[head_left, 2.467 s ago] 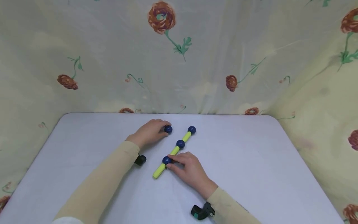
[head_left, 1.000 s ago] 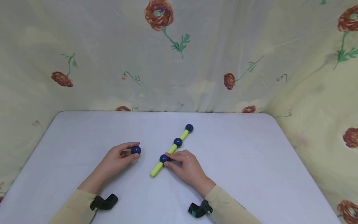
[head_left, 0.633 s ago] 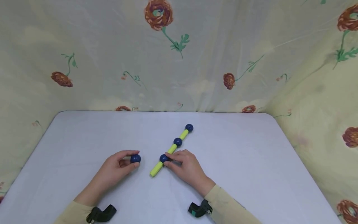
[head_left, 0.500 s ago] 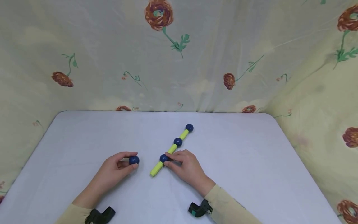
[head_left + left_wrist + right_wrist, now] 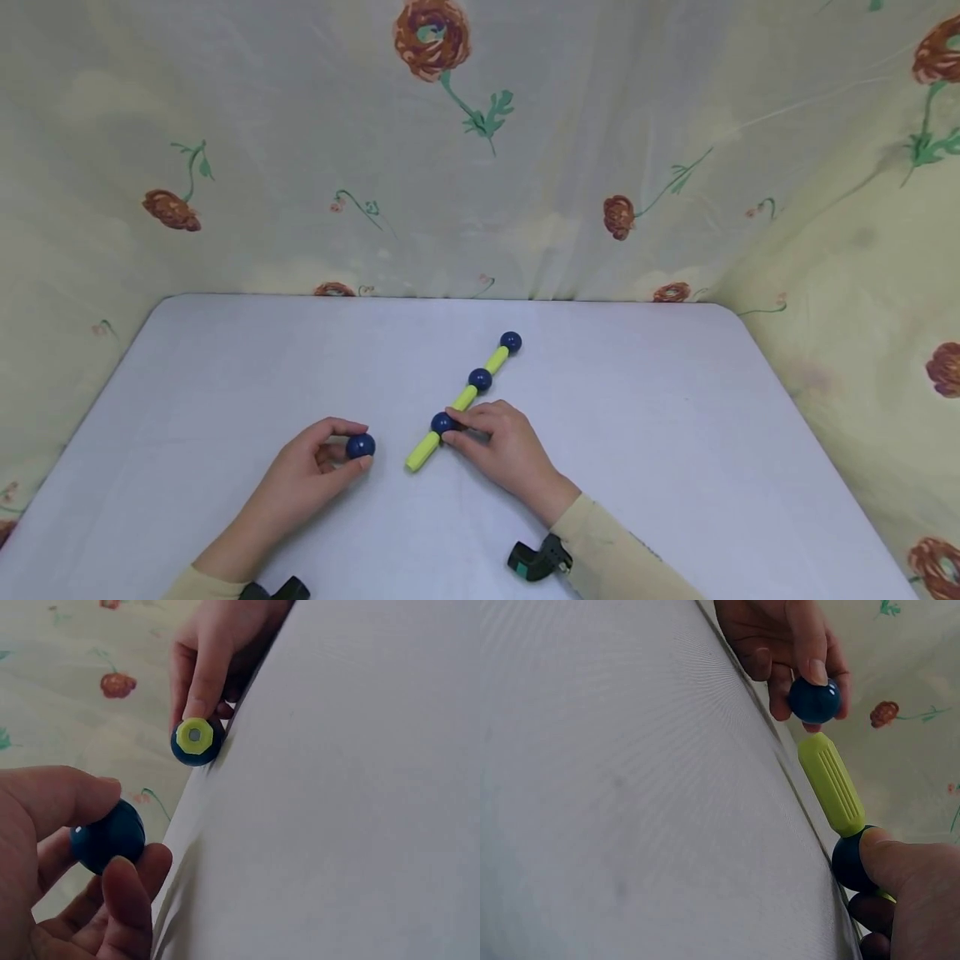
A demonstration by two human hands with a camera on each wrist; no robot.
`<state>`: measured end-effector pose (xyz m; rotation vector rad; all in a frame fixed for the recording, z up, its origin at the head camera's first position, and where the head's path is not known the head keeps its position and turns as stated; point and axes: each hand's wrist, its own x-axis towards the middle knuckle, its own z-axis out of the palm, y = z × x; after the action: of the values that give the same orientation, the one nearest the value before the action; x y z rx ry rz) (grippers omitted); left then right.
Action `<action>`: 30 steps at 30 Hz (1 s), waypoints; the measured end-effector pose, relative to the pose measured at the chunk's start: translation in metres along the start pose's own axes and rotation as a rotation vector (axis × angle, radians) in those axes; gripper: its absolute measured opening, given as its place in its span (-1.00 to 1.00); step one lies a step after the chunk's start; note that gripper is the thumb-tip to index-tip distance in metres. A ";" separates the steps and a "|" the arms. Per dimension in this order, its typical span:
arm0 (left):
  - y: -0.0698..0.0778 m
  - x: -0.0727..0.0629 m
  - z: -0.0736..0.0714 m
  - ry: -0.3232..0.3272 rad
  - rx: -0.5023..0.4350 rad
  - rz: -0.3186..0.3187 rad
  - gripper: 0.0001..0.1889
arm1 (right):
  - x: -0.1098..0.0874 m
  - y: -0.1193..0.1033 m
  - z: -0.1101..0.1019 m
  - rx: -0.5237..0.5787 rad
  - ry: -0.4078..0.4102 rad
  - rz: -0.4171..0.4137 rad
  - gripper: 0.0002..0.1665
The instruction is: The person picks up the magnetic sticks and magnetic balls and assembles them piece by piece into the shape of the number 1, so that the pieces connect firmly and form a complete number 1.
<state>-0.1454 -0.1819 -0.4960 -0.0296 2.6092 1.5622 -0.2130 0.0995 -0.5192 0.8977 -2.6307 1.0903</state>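
Observation:
My left hand pinches a loose dark blue ball between thumb and fingers, to the left of a straight chain. That chain alternates blue balls and yellow-green ribbed rods, slanting from the far right to the near left. My right hand grips the nearest blue ball of the chain with thumb and index finger. Beyond it come a middle ball and an end ball. The near rod sticks out free; the left wrist view shows a small grey disc in its end.
A white-covered table lies under the hands. Flower-patterned cloth hangs behind and at both sides of it. A black wrist camera sits on the right sleeve, another on the left.
My left hand has carried the loose ball from beside the chain's far end back towards me and to the left. My right hand keeps its grip on the chain's near ball.

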 end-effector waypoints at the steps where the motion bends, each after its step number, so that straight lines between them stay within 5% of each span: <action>1: 0.000 0.000 0.000 0.002 -0.002 0.000 -0.62 | 0.000 0.000 0.000 -0.001 0.001 -0.002 -0.57; 12: -0.003 -0.001 0.003 0.005 -0.008 0.015 -0.62 | 0.000 0.001 0.001 0.001 0.017 -0.018 -0.58; 30: -0.011 -0.004 0.009 0.006 0.200 0.165 -0.66 | 0.000 0.001 0.002 -0.010 0.011 -0.004 -0.57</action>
<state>-0.1404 -0.1790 -0.5092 0.2010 2.8219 1.3379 -0.2130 0.0985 -0.5213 0.8917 -2.6224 1.0768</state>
